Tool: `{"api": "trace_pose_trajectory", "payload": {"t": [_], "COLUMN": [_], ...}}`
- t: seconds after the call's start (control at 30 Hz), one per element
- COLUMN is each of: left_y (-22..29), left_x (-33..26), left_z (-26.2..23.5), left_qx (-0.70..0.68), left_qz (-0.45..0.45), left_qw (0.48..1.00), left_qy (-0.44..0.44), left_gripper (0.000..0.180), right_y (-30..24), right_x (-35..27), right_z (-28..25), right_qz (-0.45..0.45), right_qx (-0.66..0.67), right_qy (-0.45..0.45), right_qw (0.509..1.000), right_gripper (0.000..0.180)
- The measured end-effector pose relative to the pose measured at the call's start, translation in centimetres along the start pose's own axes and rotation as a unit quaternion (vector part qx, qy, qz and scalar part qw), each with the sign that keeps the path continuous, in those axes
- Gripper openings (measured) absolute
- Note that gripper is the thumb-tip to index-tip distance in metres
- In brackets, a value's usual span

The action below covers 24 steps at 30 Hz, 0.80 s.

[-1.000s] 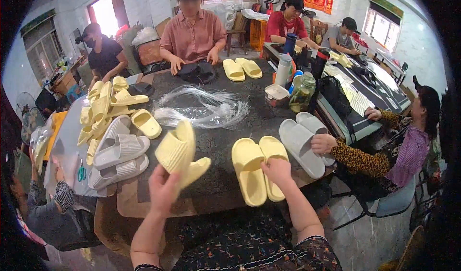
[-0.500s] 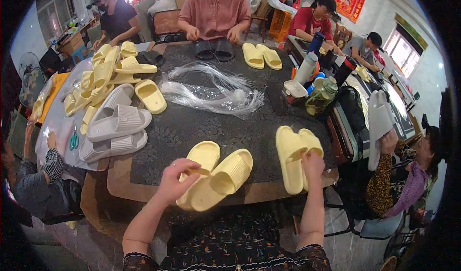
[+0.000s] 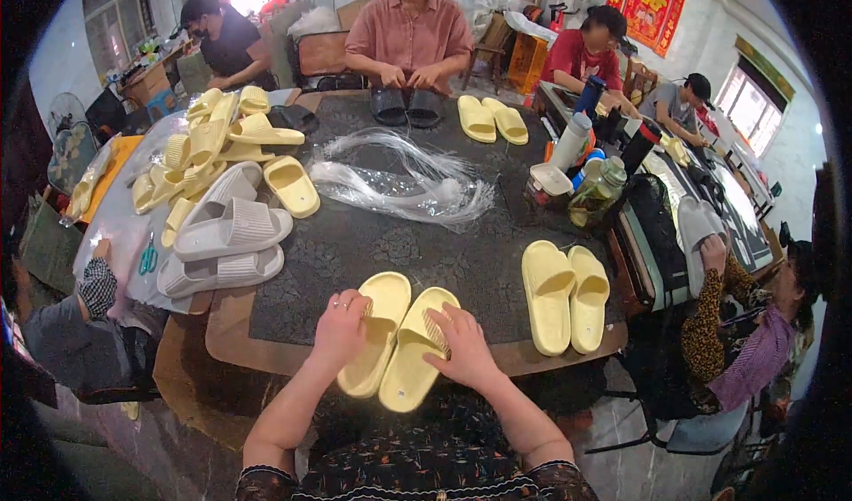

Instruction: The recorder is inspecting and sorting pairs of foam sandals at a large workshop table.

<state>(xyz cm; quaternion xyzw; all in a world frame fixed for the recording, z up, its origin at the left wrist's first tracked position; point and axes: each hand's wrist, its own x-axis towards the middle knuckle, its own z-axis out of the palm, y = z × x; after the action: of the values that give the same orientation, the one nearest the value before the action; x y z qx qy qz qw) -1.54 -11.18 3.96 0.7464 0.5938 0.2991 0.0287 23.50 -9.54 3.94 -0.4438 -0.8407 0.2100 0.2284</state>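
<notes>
At the table's near edge lie two pale yellow slide slippers side by side, their heels toward me. My left hand, a ring on one finger, grips the outer side and strap of the left slipper. On the right slipper, my right hand has its fingers over the strap and its thumb by the footbed. Another yellow pair stands to the right, untouched. A bundle of clear plastic strands lies in the middle of the dark tabletop.
Piled yellow slippers and stacked grey slippers occupy the left, near teal scissors. Bottles crowd the right edge. Across from me a person handles black slippers beside a yellow pair. Other people work around.
My right hand has left the right-hand pair and come over to the nearer pair's right slipper. The slippers in front of me now sit closer together. Across the table, the black slippers have been lowered.
</notes>
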Motion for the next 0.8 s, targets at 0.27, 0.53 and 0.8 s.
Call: {"api": "trace_pose_trajectory", "payload": {"t": [0.27, 0.53, 0.8], "left_y": [1.7, 0.5, -0.5], "left_x": [0.5, 7.8, 9.8], "left_z": [-2.5, 3.2, 7.2], "left_qx": [0.011, 0.094, -0.098], "left_qz": [-0.024, -0.111, -0.137], "left_qw": [0.998, 0.981, 0.957], "left_qy": [-0.053, -0.129, -0.236], "left_gripper": [0.041, 0.037, 0.028], "right_y": [4.3, 5.4, 4.7], "right_x": [4.2, 3.6, 3.0], "right_z": [1.4, 2.2, 1.0], "right_qz": [-0.095, -0.099, -0.105], "right_qx": [0.115, 0.157, 0.129], "right_qy": [0.041, 0.09, 0.108], "right_qw": [0.988, 0.979, 0.98], "right_gripper": [0.062, 0.057, 0.043]}}
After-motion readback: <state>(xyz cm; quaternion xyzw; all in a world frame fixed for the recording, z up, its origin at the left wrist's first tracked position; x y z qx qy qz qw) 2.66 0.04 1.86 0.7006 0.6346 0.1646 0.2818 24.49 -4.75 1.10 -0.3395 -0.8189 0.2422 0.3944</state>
